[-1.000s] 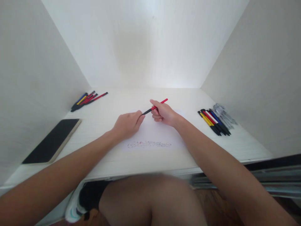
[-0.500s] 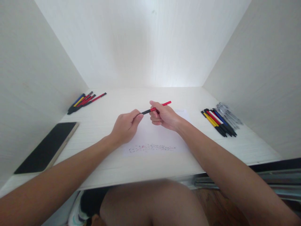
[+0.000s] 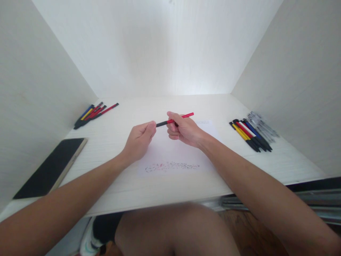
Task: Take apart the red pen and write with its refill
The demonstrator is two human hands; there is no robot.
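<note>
A red pen [image 3: 183, 116] with a black front end is held level above a white sheet of paper [image 3: 170, 154]. My right hand [image 3: 183, 129] grips its red barrel. My left hand [image 3: 140, 138] pinches the black tip end between thumb and fingers. The sheet lies flat on the white desk [image 3: 149, 110] and carries a row of small scribbled marks [image 3: 172, 166] near its front edge.
A bunch of assembled pens [image 3: 93, 112] lies at the back left. A black phone [image 3: 52, 167] rests at the left edge. At the right lie coloured pen barrels [image 3: 249, 135] and clear parts [image 3: 262, 124]. White walls enclose three sides. My knee [image 3: 176, 231] is below the desk's front edge.
Both hands with the pen have lifted slightly and stayed together; the left fingers have shifted on the black tip. The view has tilted a little.
</note>
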